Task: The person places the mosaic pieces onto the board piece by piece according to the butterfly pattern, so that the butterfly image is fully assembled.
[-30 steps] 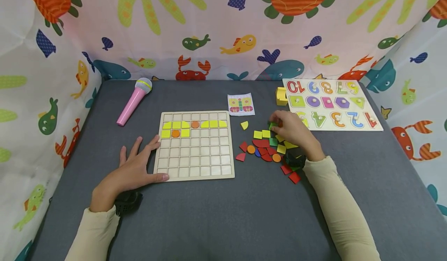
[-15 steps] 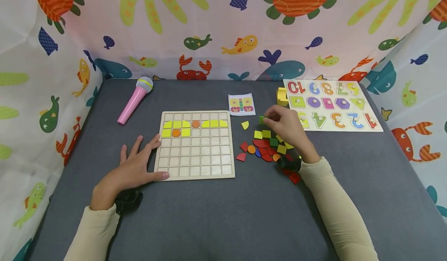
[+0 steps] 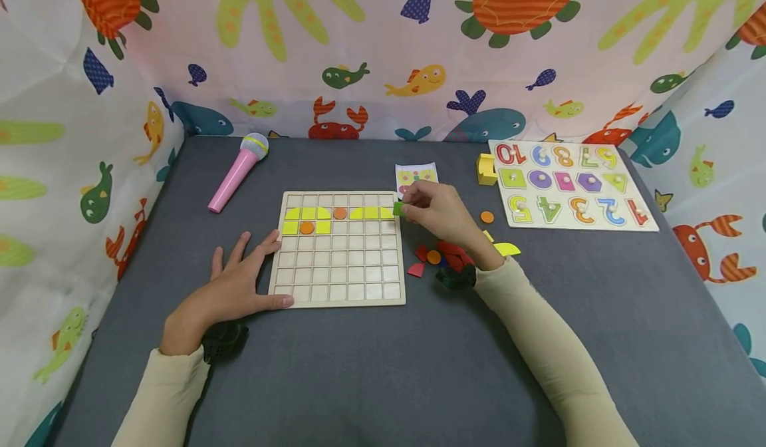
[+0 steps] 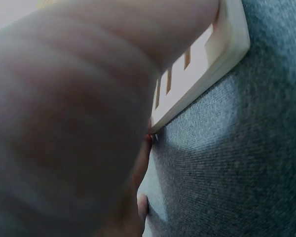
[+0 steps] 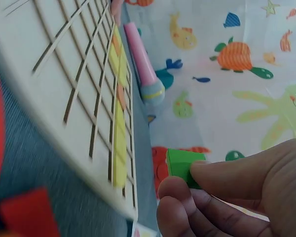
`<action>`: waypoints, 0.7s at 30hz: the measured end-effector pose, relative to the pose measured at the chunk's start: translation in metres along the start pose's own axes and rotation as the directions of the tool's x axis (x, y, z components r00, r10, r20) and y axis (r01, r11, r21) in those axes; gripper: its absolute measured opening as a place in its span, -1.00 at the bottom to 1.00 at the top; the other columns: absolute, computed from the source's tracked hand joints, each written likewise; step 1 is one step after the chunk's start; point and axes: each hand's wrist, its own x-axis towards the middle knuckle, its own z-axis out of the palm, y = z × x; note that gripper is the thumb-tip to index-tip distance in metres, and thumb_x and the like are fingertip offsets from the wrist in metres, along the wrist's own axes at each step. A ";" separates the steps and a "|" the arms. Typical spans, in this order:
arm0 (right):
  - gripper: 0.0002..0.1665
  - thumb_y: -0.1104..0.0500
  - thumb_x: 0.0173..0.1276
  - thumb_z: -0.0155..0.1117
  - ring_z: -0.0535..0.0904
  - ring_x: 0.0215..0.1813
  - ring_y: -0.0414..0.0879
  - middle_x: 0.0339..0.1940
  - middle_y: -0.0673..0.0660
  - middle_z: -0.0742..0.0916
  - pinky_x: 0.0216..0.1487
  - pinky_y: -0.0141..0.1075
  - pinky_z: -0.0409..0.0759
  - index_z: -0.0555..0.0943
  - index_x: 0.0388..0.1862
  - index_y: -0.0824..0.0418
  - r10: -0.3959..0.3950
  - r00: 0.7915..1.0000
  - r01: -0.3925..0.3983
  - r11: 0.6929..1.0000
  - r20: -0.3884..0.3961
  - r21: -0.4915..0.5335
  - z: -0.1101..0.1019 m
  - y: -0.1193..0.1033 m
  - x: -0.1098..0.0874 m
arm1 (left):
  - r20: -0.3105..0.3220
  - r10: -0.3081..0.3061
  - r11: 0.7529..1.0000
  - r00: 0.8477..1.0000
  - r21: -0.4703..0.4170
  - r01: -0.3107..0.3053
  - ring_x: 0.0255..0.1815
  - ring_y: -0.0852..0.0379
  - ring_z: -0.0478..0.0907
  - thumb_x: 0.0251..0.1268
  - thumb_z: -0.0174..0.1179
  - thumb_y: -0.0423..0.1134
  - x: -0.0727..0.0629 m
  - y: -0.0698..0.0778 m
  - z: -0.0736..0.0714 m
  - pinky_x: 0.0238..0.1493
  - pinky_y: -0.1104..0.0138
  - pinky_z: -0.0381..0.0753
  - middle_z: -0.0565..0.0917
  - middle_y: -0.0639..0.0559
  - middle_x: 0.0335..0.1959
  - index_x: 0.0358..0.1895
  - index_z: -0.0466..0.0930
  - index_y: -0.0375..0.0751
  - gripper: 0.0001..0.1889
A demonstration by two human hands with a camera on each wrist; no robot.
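Observation:
My right hand (image 3: pixel 439 217) pinches a green square tile (image 5: pixel 181 165) between thumb and fingers, at the upper right edge of a wooden grid board (image 3: pixel 338 259). In the right wrist view the tile is held up off the board. Yellow tiles (image 3: pixel 371 213) and orange round tiles (image 3: pixel 340 213) lie in the board's upper cells. My left hand (image 3: pixel 230 294) lies with fingers spread at the board's left side, its thumb on the lower left corner and a fingertip at the left edge. The left wrist view shows mostly forearm and the board's side.
Loose red tiles (image 3: pixel 453 254) and other pieces lie right of the board, partly under my right wrist. A picture card (image 3: pixel 407 175) is partly hidden behind that hand. A number puzzle (image 3: pixel 571 186), a yellow block (image 3: pixel 486 169) and a pink microphone (image 3: pixel 238 173) stand farther back.
My right hand has carried the green tile leftward from the loose pieces to the board's right edge. The left hand stays in place on the board.

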 end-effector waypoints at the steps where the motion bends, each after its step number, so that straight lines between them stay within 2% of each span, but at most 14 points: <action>1: -0.94 0.29 0.53 0.39 0.72 -0.29 0.15 -0.28 0.15 0.77 -0.22 -0.22 0.69 0.70 -0.11 0.28 -0.007 1.000 0.007 1.000 0.006 0.007 0.003 -0.001 0.002 | 0.002 0.000 1.000 1.000 0.000 0.000 0.72 -0.43 -0.45 0.13 0.51 0.39 0.000 0.000 0.000 0.44 -0.48 -0.60 -0.12 -0.13 0.80 0.75 0.03 -0.12 0.26; 7: -0.95 0.28 0.51 0.40 0.73 -0.29 0.06 -0.29 0.12 0.77 -0.24 -0.19 0.65 0.69 -0.15 0.24 -0.048 0.998 0.048 0.999 0.036 0.007 0.019 -0.010 0.016 | -0.005 0.001 1.000 1.000 -0.010 -0.001 0.73 -0.42 -0.45 0.06 0.53 0.42 0.000 0.001 0.000 0.45 -0.47 -0.61 -0.12 -0.12 0.80 0.74 0.03 -0.12 0.30; 12: -0.96 0.28 0.51 0.39 0.68 -0.31 -0.06 -0.29 0.08 0.76 -0.24 -0.19 0.62 0.68 -0.15 0.24 -0.057 0.994 0.058 0.998 0.092 -0.005 0.036 -0.018 0.026 | -0.015 -0.006 1.000 1.000 -0.011 0.006 0.72 -0.43 -0.44 0.01 0.56 0.42 -0.002 0.001 0.002 0.44 -0.48 -0.61 -0.13 -0.11 0.80 0.73 0.05 -0.15 0.33; 21: -0.95 0.31 0.45 0.40 0.66 -0.27 -0.06 -0.33 0.07 0.75 -0.17 -0.25 0.60 0.69 -0.17 0.27 -0.070 0.981 0.080 0.996 0.181 -0.050 0.062 -0.031 0.044 | -0.010 -0.007 1.000 1.000 0.002 0.007 0.72 -0.43 -0.44 0.03 0.54 0.43 0.000 -0.001 0.001 0.44 -0.48 -0.61 -0.13 -0.12 0.80 0.74 0.03 -0.15 0.33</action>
